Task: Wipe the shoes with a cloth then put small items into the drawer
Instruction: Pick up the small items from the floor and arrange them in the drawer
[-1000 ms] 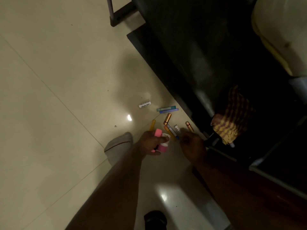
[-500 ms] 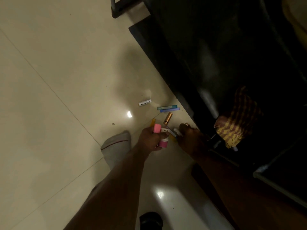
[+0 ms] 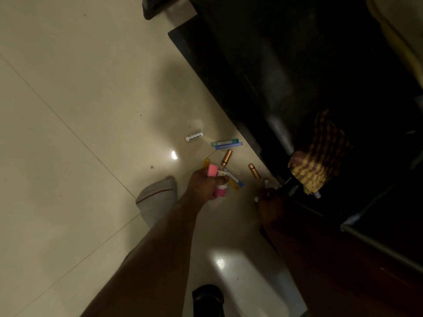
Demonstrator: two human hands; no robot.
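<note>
Pale tiled floor (image 3: 68, 110) filling most of the view, dim light, one bright glint on it. Black cabinet (image 3: 297, 65) looming along the far right edge of the floor, a yellow checked cloth (image 3: 320, 156) bunched on its low ledge. Grey-socked foot (image 3: 158, 197) planted on the floor, well clear of the cabinet. Left hand (image 3: 206, 186) out over the floor near the cabinet's base, fingers clenched round a bundle of pink items (image 3: 216, 179), one pink end poking up, another down. Right hand (image 3: 269, 202) in deep shadow hard against the cabinet's foot, a small pale piece showing at the fingertips; whether gripping or loose, cannot tell. Scattered on the floor beside the cabinet: teal and blue sticks (image 3: 226, 144) lying side by side, a white tube (image 3: 194, 136) marked Heybright farther out from the cabinet, a copper battery (image 3: 226, 157) just before the sticks, a second copper battery (image 3: 253, 170) closer to the cabinet, a yellow piece (image 3: 206, 162) peeking beyond the left knuckles.
</note>
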